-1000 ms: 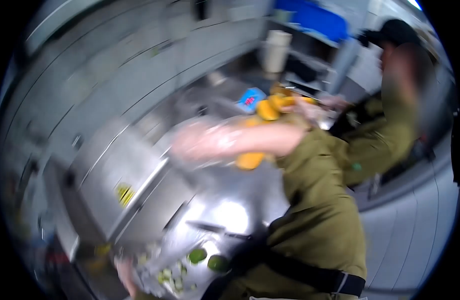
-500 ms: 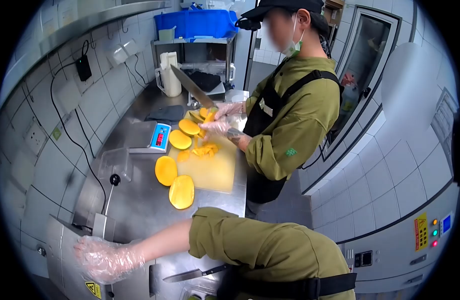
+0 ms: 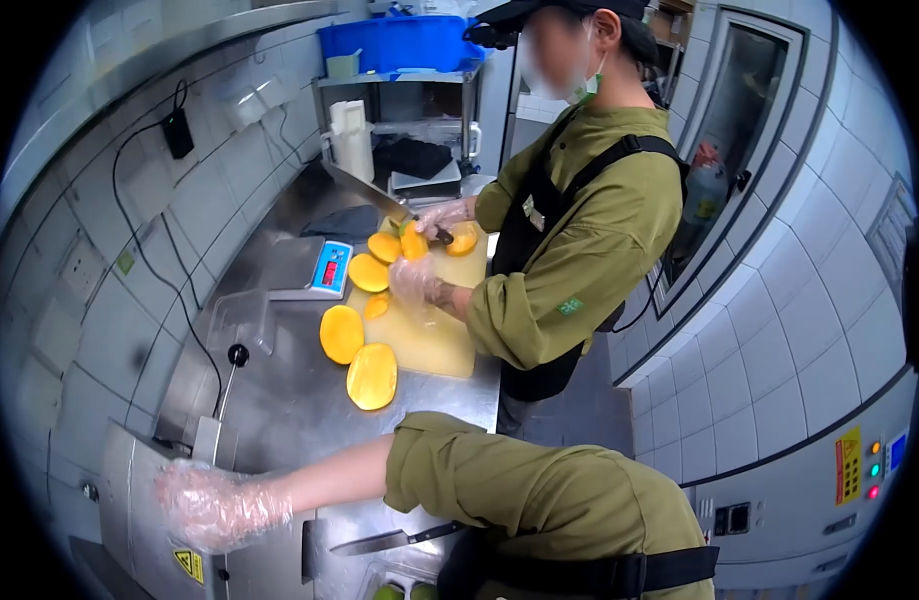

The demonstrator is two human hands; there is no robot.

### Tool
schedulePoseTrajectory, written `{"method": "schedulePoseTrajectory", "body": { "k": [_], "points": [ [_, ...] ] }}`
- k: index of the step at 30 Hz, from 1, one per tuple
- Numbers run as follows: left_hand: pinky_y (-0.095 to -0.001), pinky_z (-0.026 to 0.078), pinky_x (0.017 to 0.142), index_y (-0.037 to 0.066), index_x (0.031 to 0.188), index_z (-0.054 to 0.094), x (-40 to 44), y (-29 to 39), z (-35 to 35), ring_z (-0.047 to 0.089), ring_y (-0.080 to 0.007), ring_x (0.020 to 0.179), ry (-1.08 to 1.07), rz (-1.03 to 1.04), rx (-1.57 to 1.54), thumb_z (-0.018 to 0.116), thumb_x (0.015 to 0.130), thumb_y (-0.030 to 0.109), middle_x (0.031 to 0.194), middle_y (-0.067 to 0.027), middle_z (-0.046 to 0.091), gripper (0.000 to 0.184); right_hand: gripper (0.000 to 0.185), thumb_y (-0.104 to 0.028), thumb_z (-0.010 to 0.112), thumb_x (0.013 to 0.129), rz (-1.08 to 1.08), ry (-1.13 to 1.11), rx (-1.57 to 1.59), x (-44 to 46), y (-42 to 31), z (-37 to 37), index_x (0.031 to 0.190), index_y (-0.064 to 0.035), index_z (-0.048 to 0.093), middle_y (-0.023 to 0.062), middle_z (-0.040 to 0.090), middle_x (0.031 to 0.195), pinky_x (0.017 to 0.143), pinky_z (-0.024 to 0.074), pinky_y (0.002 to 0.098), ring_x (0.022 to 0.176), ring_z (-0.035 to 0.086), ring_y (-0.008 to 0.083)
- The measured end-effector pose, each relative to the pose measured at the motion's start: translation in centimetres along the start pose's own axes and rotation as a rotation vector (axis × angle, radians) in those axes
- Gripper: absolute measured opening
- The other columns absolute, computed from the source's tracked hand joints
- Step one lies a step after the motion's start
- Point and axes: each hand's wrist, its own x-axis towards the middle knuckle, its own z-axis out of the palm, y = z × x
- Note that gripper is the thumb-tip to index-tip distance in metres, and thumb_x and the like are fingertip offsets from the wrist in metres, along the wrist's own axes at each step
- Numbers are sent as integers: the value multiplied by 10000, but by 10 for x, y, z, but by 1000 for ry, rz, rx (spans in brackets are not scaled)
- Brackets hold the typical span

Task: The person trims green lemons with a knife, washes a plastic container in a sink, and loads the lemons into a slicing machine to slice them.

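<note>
My right hand, in a crumpled clear plastic glove, is at the steel machine with a yellow warning sticker at lower left. Its fingers look curled in; whatever they may hold is hidden. My left hand is out of view. A knife with a black handle lies on the steel below my forearm. Beside it, at the bottom edge, a clear container holds green pieces. Two mango halves lie cut side up on the steel table, beyond my forearm.
A co-worker in gloves stands at the table, one hand on a large knife over a yellow cutting board with mango pieces. A digital scale, a clear tub and a white jug stand nearby. A cable hangs along the wall.
The co-worker's hands have parted, and a cut mango piece now lies at the board's right side. The small chopped pieces are no longer seen there. My right hand stays at the machine; the view shifts slightly.
</note>
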Motion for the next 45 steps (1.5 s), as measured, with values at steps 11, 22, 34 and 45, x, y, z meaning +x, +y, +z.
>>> {"method": "schedulePoseTrajectory", "body": {
  "k": [11, 22, 34, 45],
  "points": [
    [-416, 409, 835, 28, 1106, 522, -78, -110, -11, 505, -344, 982, 76, 118, 374, 586, 765, 256, 1099, -179, 522, 415, 283, -128, 496, 727, -80, -173, 46, 5, 19, -48, 971, -20, 592, 134, 607, 994, 814, 458, 399, 918, 575, 327],
    [-389, 448, 724, 27, 1044, 471, -71, -46, -39, 561, -319, 802, 94, -266, -424, 384, 892, 334, 849, -174, 575, 353, 337, -87, 397, 786, 452, -336, 100, 25, -48, -62, 1059, -88, 595, 133, 566, 1120, 909, 402, 334, 1047, 538, 277],
    [-347, 493, 656, 35, 906, 561, -174, 32, -104, 585, -273, 764, 359, 478, -22, 580, 675, 16, 853, -114, 587, 233, 325, -159, 390, 818, 450, -308, 110, 17, -59, -68, 1050, -112, 614, 112, 615, 977, 823, 428, 289, 902, 588, 210],
    [-297, 439, 804, 69, 982, 504, -229, 133, 31, 510, -206, 952, -330, 1212, 67, 527, 747, 58, 972, -90, 510, 236, 328, -167, 385, 813, 443, -272, 93, 14, -63, -71, 1045, -104, 608, 131, 621, 944, 777, 444, 313, 841, 599, 233]
  ]
}}
